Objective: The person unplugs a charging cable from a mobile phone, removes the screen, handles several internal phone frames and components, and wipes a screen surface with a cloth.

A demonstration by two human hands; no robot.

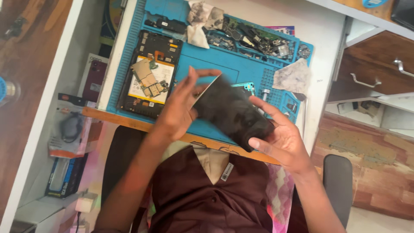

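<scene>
- Dark flat panel (230,113), blurred with motion, sits between both hands just above the near edge of the blue work mat (215,64), tilted, one pale edge showing at its far left corner.
- Left hand (181,103) is open, fingers spread, its palm and thumb pressed to the panel's left end; right hand (280,138) cups the right end from beneath, fingers curled around the edge.
- Judging by the blur, the step in hand is turning the panel over for a look; any further handling calls for a steady hold by the edges, clear of the loose parts on the mat.
- An opened tablet (151,73) lies at the mat's left, a white-and-yellow label on its battery.
- Left of the desk, a blister pack (69,129) with a grey and orange card holds something dark; nearer, a blue box (64,177) stands on end.
- Farther left, a white box (92,77) shows a maroon phone.
- A small white tag (227,171) sits on the person's brown vest.
</scene>
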